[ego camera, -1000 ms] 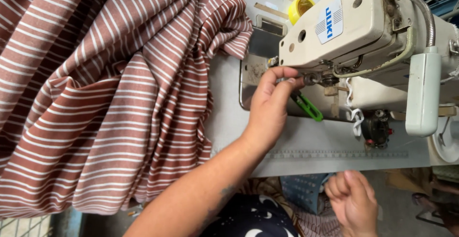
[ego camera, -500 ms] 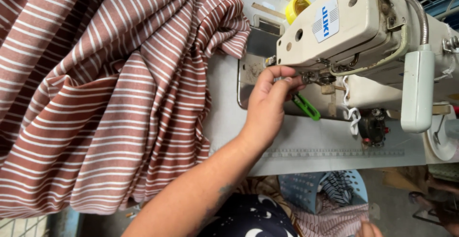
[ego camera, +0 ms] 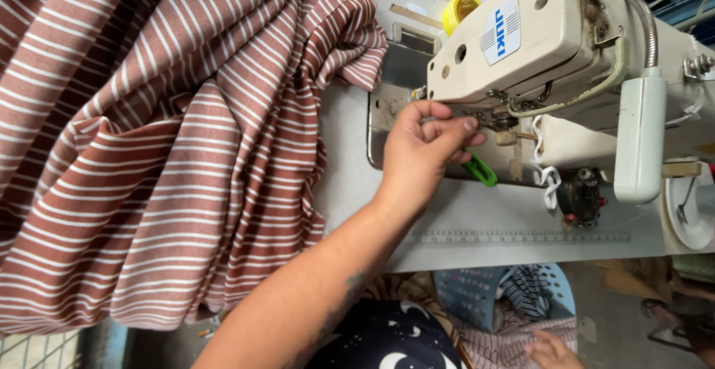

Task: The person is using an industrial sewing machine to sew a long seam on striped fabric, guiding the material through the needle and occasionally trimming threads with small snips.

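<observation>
Green plastic snips [ego camera: 480, 169] poke out under the left hand [ego camera: 421, 153], only the handle end visible, blades hidden behind the fingers; long axis runs diagonally, the exposed end pointing down-right toward the table [ego camera: 477, 224] edge. They sit at the needle area of the cream sewing machine [ego camera: 536, 49], over the metal plate [ego camera: 383, 112]. Needle and presser foot mostly blocked by fingertips, hard to make out. Left hand curled, thumb and forefinger pinched together just under the machine head; whether they hold thread, can't tell. Snips look tucked in the lower fingers. Forearm reaches up diagonally from bottom centre, wrist straight. Right hand [ego camera: 551, 350] low at the bottom edge, cut off, near a blue basket [ego camera: 477, 294]; grip unclear. Striped brown-and-white fabric [ego camera: 171, 138] heaped on the left, running out of frame. Yellow spool [ego camera: 460, 8] behind machine.
</observation>
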